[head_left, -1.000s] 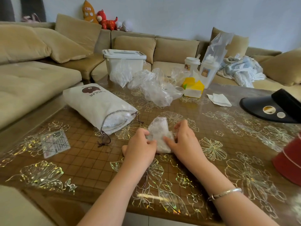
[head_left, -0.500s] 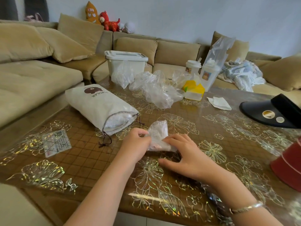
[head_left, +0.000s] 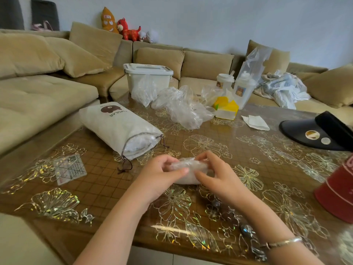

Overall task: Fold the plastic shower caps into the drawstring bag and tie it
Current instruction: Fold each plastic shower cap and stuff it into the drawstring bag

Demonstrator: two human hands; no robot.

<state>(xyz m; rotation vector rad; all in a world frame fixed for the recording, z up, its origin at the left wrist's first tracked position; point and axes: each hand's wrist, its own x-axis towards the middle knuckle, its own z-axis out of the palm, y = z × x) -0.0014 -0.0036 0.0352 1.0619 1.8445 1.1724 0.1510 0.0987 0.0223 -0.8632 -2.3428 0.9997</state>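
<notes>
I've got both hands pinching 1 folded shower cap [head_left: 188, 172], left hand [head_left: 160, 175] and right hand [head_left: 214, 175] curled round it, just above the table [head_left: 267, 169]. 0.5 s ago it stood taller; now it's a flat, compact wad, so probably bag-ready. Drawstring bag [head_left: 122, 129] lies left, mouth open, loose caps [head_left: 183, 108] beyond. Fold edges hidden by fingers.
</notes>
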